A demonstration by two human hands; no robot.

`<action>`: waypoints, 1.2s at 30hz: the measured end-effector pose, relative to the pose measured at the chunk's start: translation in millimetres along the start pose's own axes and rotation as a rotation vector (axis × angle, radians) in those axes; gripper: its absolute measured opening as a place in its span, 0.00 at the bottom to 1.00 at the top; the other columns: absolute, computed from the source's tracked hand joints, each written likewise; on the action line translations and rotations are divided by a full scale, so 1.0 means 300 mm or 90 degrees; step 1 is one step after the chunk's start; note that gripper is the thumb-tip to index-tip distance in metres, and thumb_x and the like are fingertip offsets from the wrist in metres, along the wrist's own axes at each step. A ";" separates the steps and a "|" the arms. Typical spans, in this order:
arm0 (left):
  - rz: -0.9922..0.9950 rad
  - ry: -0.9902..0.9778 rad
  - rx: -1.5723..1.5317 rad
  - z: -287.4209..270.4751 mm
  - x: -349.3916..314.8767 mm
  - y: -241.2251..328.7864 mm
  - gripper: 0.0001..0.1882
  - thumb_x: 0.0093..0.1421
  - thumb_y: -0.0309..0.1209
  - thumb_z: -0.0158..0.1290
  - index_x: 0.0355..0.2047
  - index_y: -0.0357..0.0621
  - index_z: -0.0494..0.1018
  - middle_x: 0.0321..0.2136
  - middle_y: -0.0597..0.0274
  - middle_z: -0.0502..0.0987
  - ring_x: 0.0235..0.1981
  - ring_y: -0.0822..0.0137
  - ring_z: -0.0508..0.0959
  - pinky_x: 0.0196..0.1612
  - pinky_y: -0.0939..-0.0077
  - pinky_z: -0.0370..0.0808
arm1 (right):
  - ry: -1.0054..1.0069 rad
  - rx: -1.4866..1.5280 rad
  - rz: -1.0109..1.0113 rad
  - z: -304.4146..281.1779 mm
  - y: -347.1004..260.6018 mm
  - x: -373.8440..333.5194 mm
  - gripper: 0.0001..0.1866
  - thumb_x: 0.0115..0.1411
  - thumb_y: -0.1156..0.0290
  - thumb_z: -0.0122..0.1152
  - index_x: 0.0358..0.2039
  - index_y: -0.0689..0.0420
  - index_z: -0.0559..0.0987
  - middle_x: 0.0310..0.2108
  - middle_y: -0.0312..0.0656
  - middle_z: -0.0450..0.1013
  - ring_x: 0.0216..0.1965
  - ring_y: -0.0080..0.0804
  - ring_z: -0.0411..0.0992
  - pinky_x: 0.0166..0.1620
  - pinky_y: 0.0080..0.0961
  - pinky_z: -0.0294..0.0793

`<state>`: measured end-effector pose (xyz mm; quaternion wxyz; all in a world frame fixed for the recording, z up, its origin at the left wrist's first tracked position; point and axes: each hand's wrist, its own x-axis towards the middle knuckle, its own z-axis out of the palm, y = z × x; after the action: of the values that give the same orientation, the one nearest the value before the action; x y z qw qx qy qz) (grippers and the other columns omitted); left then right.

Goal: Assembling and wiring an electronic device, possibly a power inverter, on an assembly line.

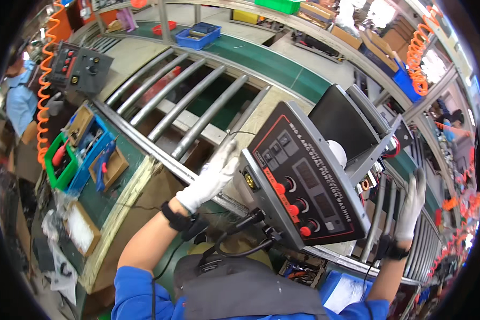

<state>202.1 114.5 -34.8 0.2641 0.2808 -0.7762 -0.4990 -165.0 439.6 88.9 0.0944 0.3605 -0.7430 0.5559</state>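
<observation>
A welding machine (pixel 304 181) stands tilted on the roller line in front of me, its dark control panel facing me with three red-marked knobs and small display windows. Its casing is open behind the panel, showing a metal bracket (pixel 376 146) and a white round part (pixel 336 153). Black cable plugs (pixel 250 220) sit at its lower front. My left hand (pixel 213 176), in a white glove, is at the machine's left edge with fingers stretched out; whether they touch it I cannot tell. Gloved in white too, my right hand (pixel 412 205) has its fingers extended beside the machine's right side, apart from the panel.
Bare metal rollers (pixel 210 114) run to the left, where another machine (pixel 82 69) stands. Green and blue bins (pixel 61 165) with tools rest on the left bench. Behind lies a green belt (pixel 261 58) with a blue tray (pixel 198 37). Orange coiled hoses (pixel 418 58) hang down. A person (pixel 21 101) is at far left.
</observation>
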 end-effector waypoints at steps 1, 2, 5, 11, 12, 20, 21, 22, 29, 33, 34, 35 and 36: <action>0.037 -0.031 -0.106 0.019 0.028 -0.046 0.33 0.67 0.44 0.44 0.64 0.34 0.53 0.63 0.46 0.59 0.65 0.56 0.58 0.66 0.71 0.54 | 0.033 -0.017 0.012 0.001 -0.094 -0.091 0.24 0.69 0.67 0.44 0.61 0.66 0.63 0.62 0.49 0.59 0.63 0.36 0.59 0.61 0.30 0.62; 0.069 -0.067 -0.249 0.040 0.046 -0.082 0.31 0.67 0.43 0.44 0.63 0.34 0.55 0.61 0.47 0.62 0.63 0.57 0.61 0.65 0.72 0.56 | 0.004 -0.090 -0.064 0.010 -0.187 -0.177 0.23 0.68 0.66 0.43 0.60 0.66 0.64 0.61 0.48 0.61 0.63 0.38 0.60 0.61 0.31 0.62; -0.057 -0.095 -0.200 0.098 0.084 -0.125 0.22 0.68 0.37 0.43 0.56 0.35 0.64 0.49 0.44 0.73 0.51 0.55 0.73 0.56 0.70 0.67 | 0.048 -0.070 -0.024 0.119 -0.417 -0.372 0.32 0.64 0.55 0.51 0.61 0.64 0.63 0.61 0.49 0.61 0.62 0.40 0.61 0.62 0.36 0.61; 0.053 0.087 -0.095 0.147 -0.015 -0.076 0.15 0.63 0.34 0.47 0.44 0.36 0.71 0.35 0.43 0.76 0.39 0.49 0.76 0.44 0.61 0.72 | -0.037 -0.232 -0.122 0.348 -0.583 -0.521 0.46 0.59 0.43 0.56 0.64 0.68 0.55 0.63 0.58 0.54 0.65 0.49 0.54 0.64 0.42 0.54; 0.054 0.025 -0.110 0.134 -0.042 -0.071 0.15 0.63 0.34 0.48 0.45 0.36 0.71 0.36 0.43 0.75 0.40 0.49 0.76 0.44 0.62 0.73 | -0.022 -0.293 -0.165 0.363 -0.570 -0.519 0.45 0.61 0.45 0.54 0.64 0.69 0.54 0.63 0.58 0.54 0.65 0.50 0.53 0.64 0.43 0.53; -0.013 0.003 0.207 -0.178 0.226 -0.307 0.36 0.54 0.35 0.55 0.63 0.44 0.58 0.43 0.47 0.69 0.42 0.51 0.73 0.47 0.62 0.71 | 0.058 -0.366 -0.203 0.406 -0.476 -0.516 0.40 0.64 0.48 0.50 0.63 0.67 0.54 0.61 0.59 0.55 0.60 0.51 0.59 0.61 0.46 0.59; -0.009 -0.026 0.296 -0.192 0.287 -0.369 0.40 0.51 0.35 0.57 0.64 0.47 0.56 0.42 0.45 0.68 0.43 0.50 0.72 0.46 0.60 0.71 | 0.120 -0.277 -0.118 0.400 -0.477 -0.521 0.41 0.65 0.46 0.46 0.64 0.67 0.53 0.64 0.56 0.52 0.62 0.49 0.56 0.64 0.44 0.55; 0.017 -0.063 0.376 -0.195 0.345 -0.433 0.39 0.50 0.35 0.57 0.63 0.48 0.58 0.41 0.44 0.68 0.42 0.50 0.73 0.45 0.59 0.71 | 0.207 -0.267 -0.086 0.393 -0.478 -0.527 0.42 0.65 0.43 0.42 0.65 0.67 0.51 0.66 0.54 0.50 0.65 0.46 0.54 0.67 0.42 0.50; 0.029 -0.272 0.235 -0.200 0.516 -0.604 0.08 0.59 0.33 0.52 0.35 0.43 0.74 0.26 0.55 0.75 0.28 0.56 0.77 0.33 0.65 0.73 | 0.271 -0.097 0.448 0.363 -0.490 -0.630 0.33 0.65 0.54 0.49 0.61 0.68 0.60 0.60 0.52 0.60 0.61 0.41 0.59 0.64 0.39 0.56; -0.416 -0.491 -0.625 -0.184 0.465 -0.543 0.14 0.68 0.38 0.46 0.36 0.37 0.72 0.28 0.63 0.77 0.26 0.76 0.79 0.26 0.83 0.74 | 0.234 -0.110 0.577 0.411 -0.466 -0.656 0.32 0.65 0.56 0.49 0.60 0.67 0.61 0.58 0.52 0.61 0.60 0.40 0.60 0.62 0.38 0.58; -0.470 -0.537 -0.606 -0.164 0.453 -0.533 0.13 0.68 0.36 0.47 0.40 0.37 0.72 0.30 0.61 0.78 0.26 0.74 0.79 0.27 0.81 0.76 | 0.224 -0.110 0.597 0.424 -0.457 -0.650 0.31 0.65 0.56 0.50 0.60 0.67 0.61 0.58 0.51 0.62 0.59 0.39 0.60 0.62 0.37 0.58; -0.508 -0.582 -0.622 -0.149 0.445 -0.531 0.14 0.68 0.36 0.46 0.42 0.37 0.72 0.31 0.61 0.78 0.26 0.75 0.79 0.28 0.82 0.75 | 0.213 -0.108 0.611 0.437 -0.444 -0.646 0.31 0.65 0.57 0.50 0.60 0.67 0.62 0.57 0.51 0.62 0.59 0.39 0.61 0.62 0.37 0.59; -0.560 -0.640 -0.615 -0.136 0.437 -0.532 0.14 0.68 0.35 0.46 0.44 0.37 0.72 0.31 0.61 0.79 0.27 0.76 0.79 0.28 0.83 0.75 | 0.202 -0.106 0.627 0.450 -0.431 -0.642 0.30 0.65 0.57 0.50 0.59 0.67 0.62 0.57 0.51 0.63 0.58 0.38 0.61 0.61 0.37 0.59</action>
<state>165.5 -57.7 -150.4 -0.2429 0.1579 -0.3205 -0.9018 92.1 386.2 33.6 -0.0383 -0.1287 -0.8427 0.5214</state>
